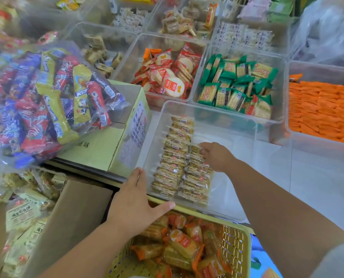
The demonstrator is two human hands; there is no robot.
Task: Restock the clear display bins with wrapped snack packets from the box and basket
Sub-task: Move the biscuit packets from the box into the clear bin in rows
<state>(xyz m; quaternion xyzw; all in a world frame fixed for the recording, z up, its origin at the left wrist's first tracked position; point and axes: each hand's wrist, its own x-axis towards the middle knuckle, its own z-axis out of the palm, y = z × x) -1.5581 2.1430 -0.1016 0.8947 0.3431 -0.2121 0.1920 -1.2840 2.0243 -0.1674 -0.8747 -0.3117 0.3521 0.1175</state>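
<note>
Clear plastic display bin (pixel 217 125): I am filling it with upright rows of brown wrapped cracker packets (pixel 173 157), which a careless nudge could be toppling. My left hand (pixel 135 199) is lying flat, steadying its corner; my right hand (pixel 217 157) is reaching in, fingers touching packets, grip unclear.

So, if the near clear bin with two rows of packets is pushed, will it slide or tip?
It would probably slide easily: the clear bin is thin plastic on a smooth white surface. It looks light, since only two rows of packets lie in it. Tipping seems unlikely, as it is wide and low.
</note>
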